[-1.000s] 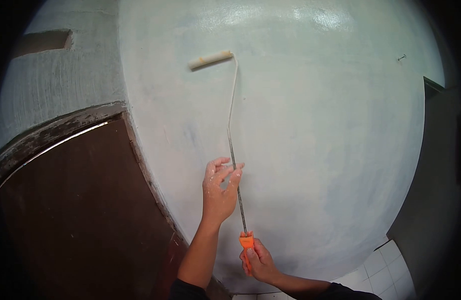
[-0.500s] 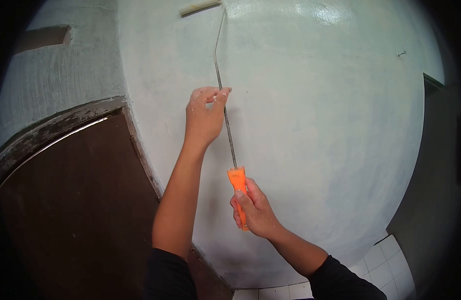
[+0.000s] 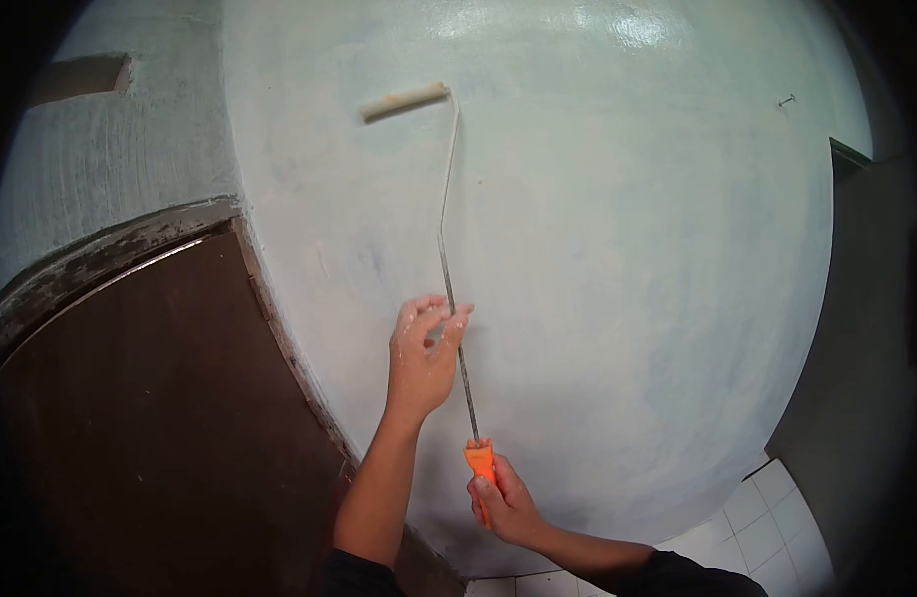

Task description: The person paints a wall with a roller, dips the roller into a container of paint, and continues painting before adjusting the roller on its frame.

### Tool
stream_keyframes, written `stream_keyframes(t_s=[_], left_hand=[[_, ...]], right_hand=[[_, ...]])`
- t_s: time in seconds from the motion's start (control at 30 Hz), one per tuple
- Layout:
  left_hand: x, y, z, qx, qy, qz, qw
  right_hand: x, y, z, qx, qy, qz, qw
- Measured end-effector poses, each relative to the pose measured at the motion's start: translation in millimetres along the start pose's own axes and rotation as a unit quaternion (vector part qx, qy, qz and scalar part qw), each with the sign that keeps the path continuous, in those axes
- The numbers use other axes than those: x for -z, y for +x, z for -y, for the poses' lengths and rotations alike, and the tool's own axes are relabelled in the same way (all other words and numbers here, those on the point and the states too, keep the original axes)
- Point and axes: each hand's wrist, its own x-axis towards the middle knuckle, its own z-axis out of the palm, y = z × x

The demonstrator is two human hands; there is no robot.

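A paint roller with a pale cylindrical sleeve (image 3: 406, 101) lies against the whitish wall (image 3: 598, 259), tilted slightly up to the right. From its right end a thin bent metal rod (image 3: 446, 254) runs down to an orange handle (image 3: 481, 460). My right hand (image 3: 505, 504) is wrapped around that handle, its thumb along the front. Higher up, my left hand (image 3: 425, 348) pinches the rod between thumb and fingers; white specks of paint dot its fingers.
At the left is a dark brown door (image 3: 140, 418) under a worn frame (image 3: 110, 244). A small metal hook or nail (image 3: 787, 100) sticks out of the wall at upper right. White tiles (image 3: 777, 527) line the bottom right, and a dark grey surface (image 3: 866, 348) stands at the far right.
The roller has moved down the wall, with both hands lowering along with it. Its sleeve, near the top edge before, now shows whole. Both hands keep their holds.
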Motion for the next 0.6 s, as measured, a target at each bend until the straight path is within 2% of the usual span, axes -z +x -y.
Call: stream_keyframes(t_s=[0.37, 0.53, 0.6], left_hand=[[18.5, 98.9, -27.6, -0.052, 0.015, -0.053, 0.997], [14.5, 87.6, -20.9, -0.081, 0.011, -0.065, 0.995], [8.2, 69.7, -12.3, -0.055, 0.01, -0.05, 0.997]], right_hand=[[-3.7, 58.4, 87.3, 0.02, -0.024, 0.032, 0.999], [-3.0, 52.0, 78.5, 0.033, -0.022, 0.033, 0.999], [4.3, 45.9, 61.4, 0.017, -0.028, 0.037, 0.999]])
